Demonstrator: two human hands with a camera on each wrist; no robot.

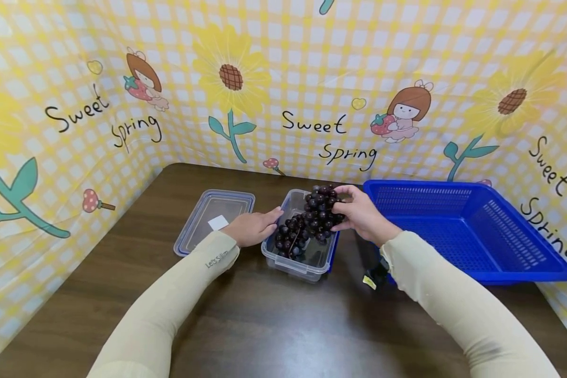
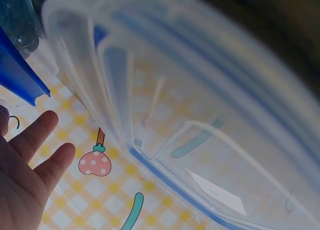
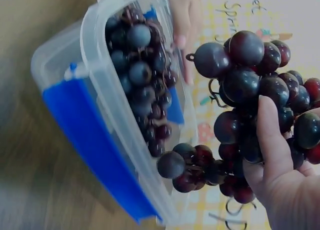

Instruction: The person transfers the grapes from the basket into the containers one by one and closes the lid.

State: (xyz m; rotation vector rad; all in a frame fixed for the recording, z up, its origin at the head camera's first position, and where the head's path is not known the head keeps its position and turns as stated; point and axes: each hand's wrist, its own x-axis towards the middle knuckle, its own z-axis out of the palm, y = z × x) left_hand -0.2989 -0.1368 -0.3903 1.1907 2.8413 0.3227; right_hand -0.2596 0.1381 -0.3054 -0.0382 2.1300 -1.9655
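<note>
A bunch of dark purple grapes is held in my right hand, above the right part of a clear plastic container. In the right wrist view the thumb presses on the held grapes. A second bunch of dark grapes lies inside the container, in its left half. My left hand lies at the container's left rim, its fingers extended against it. The left wrist view shows some of these fingers straight, with nothing between them. A blue side flap hangs down from the container.
A clear lid with a blue seal and a white label lies left of the container, partly behind the left forearm. To the right stands a blue perforated basket. A black item with a yellow tag is by the right wrist. Patterned cloth surrounds the brown table.
</note>
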